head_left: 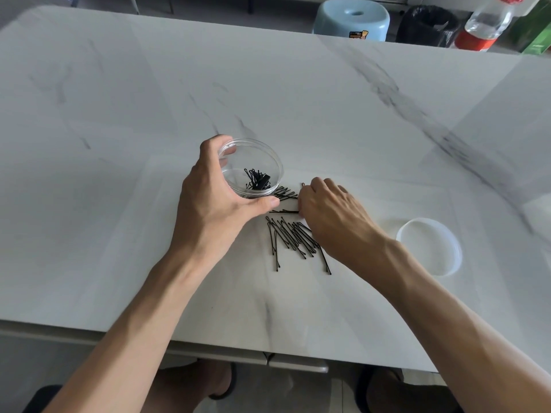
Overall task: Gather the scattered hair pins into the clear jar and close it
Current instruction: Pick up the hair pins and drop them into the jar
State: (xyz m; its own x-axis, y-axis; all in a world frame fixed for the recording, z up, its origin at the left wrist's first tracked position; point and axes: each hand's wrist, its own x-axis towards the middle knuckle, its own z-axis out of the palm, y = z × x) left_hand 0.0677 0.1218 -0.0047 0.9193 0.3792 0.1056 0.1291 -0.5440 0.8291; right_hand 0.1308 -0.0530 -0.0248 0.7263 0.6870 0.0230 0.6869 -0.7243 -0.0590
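A clear round jar (pixel 262 153) stands open on the marble table, with several black hair pins (pixel 258 181) lying in its bottom. My left hand (pixel 217 198) grips the jar from the left, thumb at its near side. A loose pile of black hair pins (pixel 293 239) lies on the table just in front of the jar, and a few more pins (pixel 284 193) lie beside its base. My right hand (pixel 328 216) rests palm down over the right side of the pile, fingers curled onto pins; what they pinch is hidden. The clear lid (pixel 429 247) lies flat to the right.
The white marble table (pixel 119 204) stretches wide to the left and back. Beyond its far edge stand a light blue stool (pixel 351 20), a black bin (pixel 426 25) and a plastic bottle with a red label (pixel 483 25). The table's near edge runs just above my knees.
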